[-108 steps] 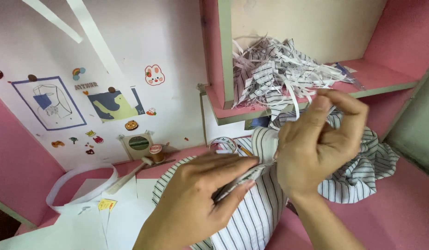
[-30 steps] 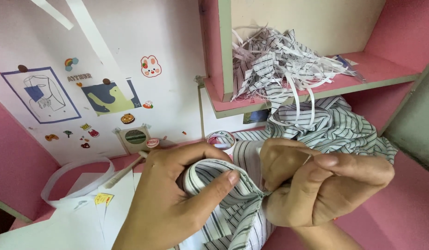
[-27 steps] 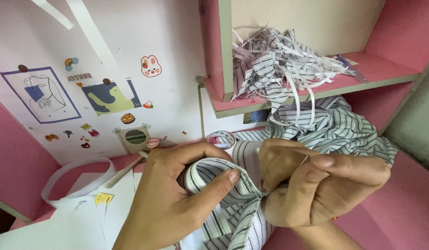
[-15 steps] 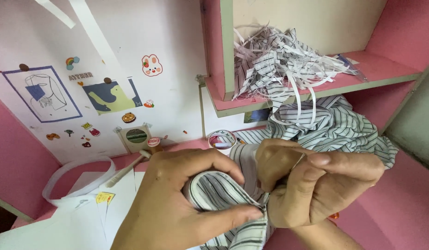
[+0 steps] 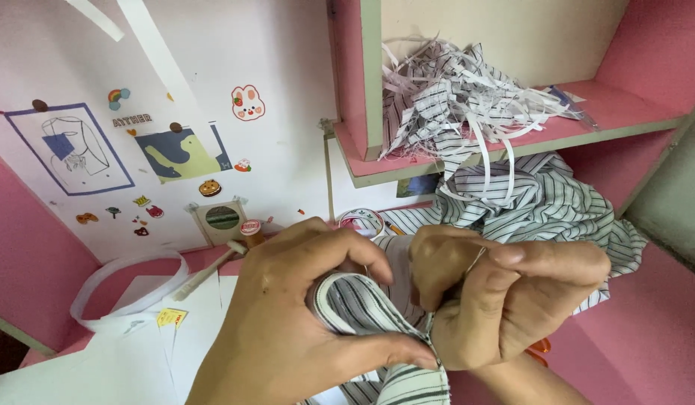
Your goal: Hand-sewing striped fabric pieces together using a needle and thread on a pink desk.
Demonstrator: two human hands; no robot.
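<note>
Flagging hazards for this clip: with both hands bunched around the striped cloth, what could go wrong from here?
A thin thread runs over the right hand; it may snag or slip. The left hand folds the striped cloth tightly, so the fold could slide in its grip. Loose fabric strips overhang the shelf and might drop onto the work.

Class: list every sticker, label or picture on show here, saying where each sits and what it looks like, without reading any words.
Framed sketch: left wall, blue-edged rectangle, line drawing.
Animal picture: right of it, navy and yellow-green.
Bunny sticker: upper wall, white and pink.
Rainbow sticker: above the pictures, small.
Yellow tag: on the white paper, left of the left hand.
</note>
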